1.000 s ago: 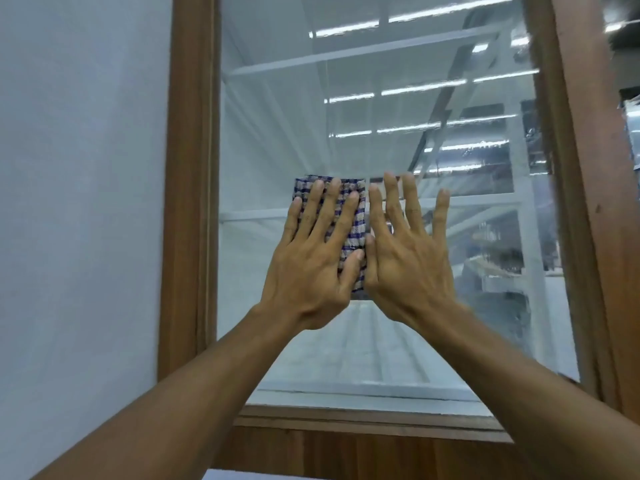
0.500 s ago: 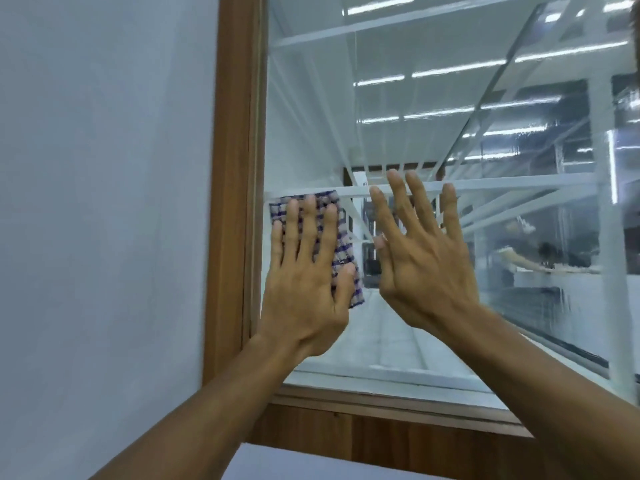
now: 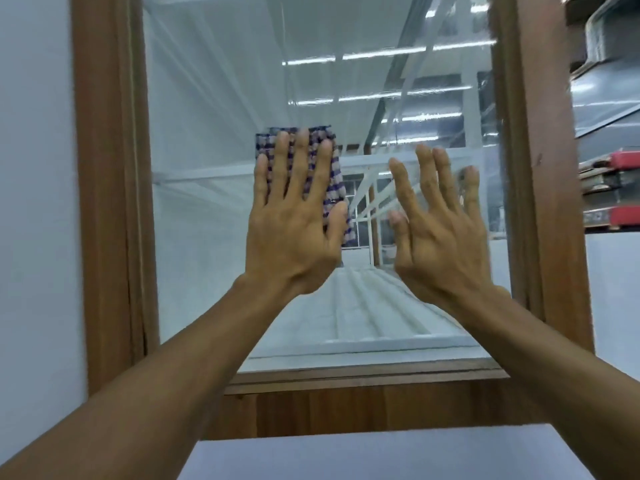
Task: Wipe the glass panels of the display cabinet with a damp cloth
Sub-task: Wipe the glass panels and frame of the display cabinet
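Note:
A glass panel [image 3: 214, 109] of the display cabinet fills the middle of the head view, set in a brown wooden frame [image 3: 107, 202]. My left hand [image 3: 294, 220] presses a blue and white checked cloth [image 3: 330, 174] flat against the glass with straight fingers. The cloth shows above and to the right of those fingers; most of it is hidden under the hand. My right hand [image 3: 440, 230] is held up with spread fingers to the right of the cloth, at the glass, with nothing in it.
White shelves [image 3: 207, 174] show inside the cabinet behind the glass, which reflects ceiling lights. A pale wall [image 3: 34, 202] stands left of the frame. Red and grey items [image 3: 616, 188] sit on shelving at the far right. A pale flat surface [image 3: 381, 455] lies below.
The left hand and cloth have slid along the glass, first toward the left frame and then back toward the middle. The two hands have drawn apart. The camera view has swung sideways.

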### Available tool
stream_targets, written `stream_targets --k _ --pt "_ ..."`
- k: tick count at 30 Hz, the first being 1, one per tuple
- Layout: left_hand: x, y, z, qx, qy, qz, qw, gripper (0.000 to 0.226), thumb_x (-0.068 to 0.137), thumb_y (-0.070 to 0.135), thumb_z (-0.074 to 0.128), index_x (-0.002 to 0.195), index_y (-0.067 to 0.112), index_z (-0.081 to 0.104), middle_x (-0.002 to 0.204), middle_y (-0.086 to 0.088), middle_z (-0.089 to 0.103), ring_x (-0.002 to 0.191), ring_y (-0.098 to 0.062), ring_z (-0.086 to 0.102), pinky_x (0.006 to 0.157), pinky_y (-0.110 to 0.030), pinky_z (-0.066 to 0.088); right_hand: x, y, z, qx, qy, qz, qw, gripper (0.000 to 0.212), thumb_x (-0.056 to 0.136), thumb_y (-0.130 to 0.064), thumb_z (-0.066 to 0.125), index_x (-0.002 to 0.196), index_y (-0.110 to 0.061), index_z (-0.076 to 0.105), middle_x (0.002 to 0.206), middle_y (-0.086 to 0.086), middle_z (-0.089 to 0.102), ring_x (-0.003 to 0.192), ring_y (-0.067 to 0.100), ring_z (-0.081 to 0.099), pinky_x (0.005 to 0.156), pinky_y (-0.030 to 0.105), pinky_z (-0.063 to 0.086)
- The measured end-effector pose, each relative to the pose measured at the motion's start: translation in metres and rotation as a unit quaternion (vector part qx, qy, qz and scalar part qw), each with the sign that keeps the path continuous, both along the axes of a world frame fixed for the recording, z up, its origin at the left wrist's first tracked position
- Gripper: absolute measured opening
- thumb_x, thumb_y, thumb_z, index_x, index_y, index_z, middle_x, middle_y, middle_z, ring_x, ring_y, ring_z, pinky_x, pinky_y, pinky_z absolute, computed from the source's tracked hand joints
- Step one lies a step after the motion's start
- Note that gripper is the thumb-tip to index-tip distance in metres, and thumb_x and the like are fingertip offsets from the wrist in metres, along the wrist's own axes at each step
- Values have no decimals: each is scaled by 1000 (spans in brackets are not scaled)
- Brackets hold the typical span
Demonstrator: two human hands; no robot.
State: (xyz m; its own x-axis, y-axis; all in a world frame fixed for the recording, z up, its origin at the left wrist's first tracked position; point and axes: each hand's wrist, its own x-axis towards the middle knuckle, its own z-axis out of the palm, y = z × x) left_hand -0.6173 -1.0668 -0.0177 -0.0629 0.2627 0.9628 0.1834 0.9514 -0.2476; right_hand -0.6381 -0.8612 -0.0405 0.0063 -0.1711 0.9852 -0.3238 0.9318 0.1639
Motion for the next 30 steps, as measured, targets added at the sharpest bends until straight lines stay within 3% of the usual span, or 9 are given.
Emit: stream_targets --k 6,11,16,21,26,30 --pt "-3 50 -17 -158 -20 -3 987 70 106 46 29 165 14 9 173 -12 0 160 -28 -5 129 -53 5 5 47 -5 8 -9 -35 999 59 107 -34 26 163 -18 16 170 20 4 158 32 3 127 57 3" --pt "-6 82 5 -74 -9 -16 997 71 106 46 28 165 12 8 173 -13 -1 160 -30 -5 129 -53 0 12 69 -12 -2 12 -89 996 62 105 -37 28 162 -16 20 169 23 5 158 35 2 126 60 4" --pt "-9 105 -12 -206 -22 -9 978 70 107 48 24 165 13 8 173 -13 -1 160 -28 -5 129 -52 5 11 91 -15 -42 23 -31 998 65 102 -26 36 161 -7 19 169 19 9 158 33 5 129 51 2" --pt "-12 142 19 -109 -10 -33 993 71 106 46 22 165 11 8 172 -16 0 160 -32 -3 129 -52 0 7 86 -20 -104 54 52 992 57 104 -17 31 158 1 25 167 18 20 157 29 13 130 44 6" --pt "-14 174 -15 -129 -27 -38 991 68 108 43 18 165 9 4 173 -15 -3 160 -31 -6 129 -52 1 8 96 -33 -99 42 121 987 57 101 -15 34 156 1 31 166 17 25 157 30 18 129 46 12" --pt "-12 148 -41 -182 -25 -44 982 69 108 44 26 165 11 8 173 -13 0 160 -28 -5 129 -51 3 13 97 -50 -65 17 76 995 57 103 -18 34 158 -2 27 168 19 18 158 31 11 128 52 12"
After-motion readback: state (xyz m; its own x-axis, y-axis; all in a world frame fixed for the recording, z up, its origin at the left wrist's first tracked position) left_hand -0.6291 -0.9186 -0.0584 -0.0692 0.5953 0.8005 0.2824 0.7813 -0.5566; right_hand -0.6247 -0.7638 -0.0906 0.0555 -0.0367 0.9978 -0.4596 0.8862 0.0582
